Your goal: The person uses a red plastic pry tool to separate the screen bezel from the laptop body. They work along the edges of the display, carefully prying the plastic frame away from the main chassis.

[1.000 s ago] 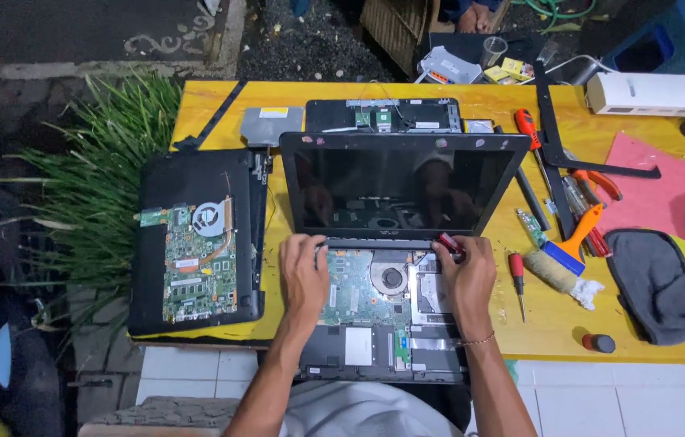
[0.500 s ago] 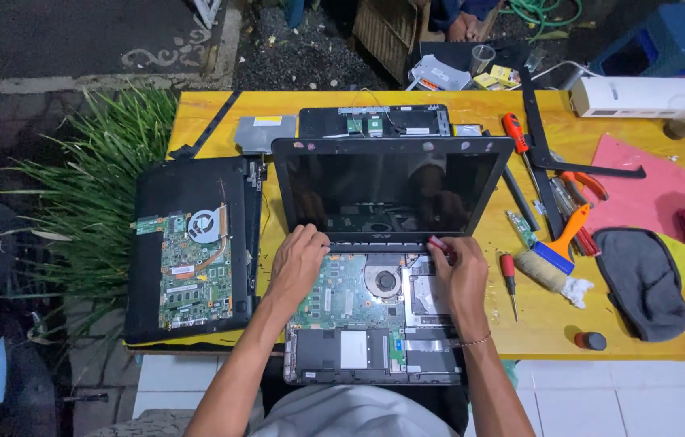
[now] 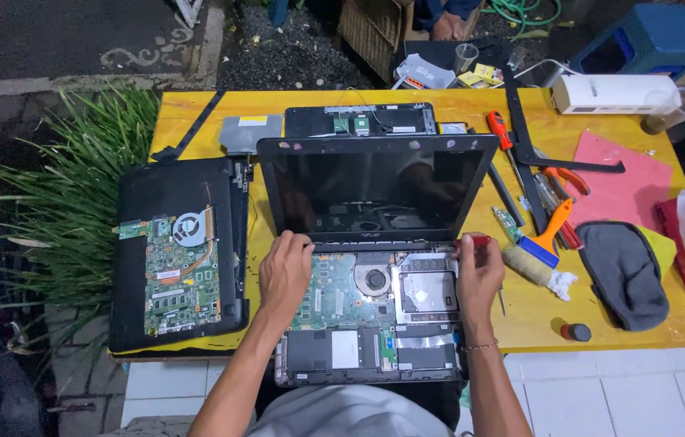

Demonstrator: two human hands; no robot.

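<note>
- At the near edge of the yellow table [image 3: 197,113], an opened laptop [image 3: 375,267] sits with its screen upright and its board bared.
- The left hand [image 3: 284,271] rests on the base's left side — fingers curled together at the hinge.
- The right hand [image 3: 478,271] pinches a red-handled screwdriver [image 3: 476,241] at the right hinge.
- Just left lies a second stripped laptop [image 3: 176,255]; right, a brush [image 3: 538,251].

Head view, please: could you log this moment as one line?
left hand: on open laptop hinge | right hand: holds red-handled tool | brush beside
</note>
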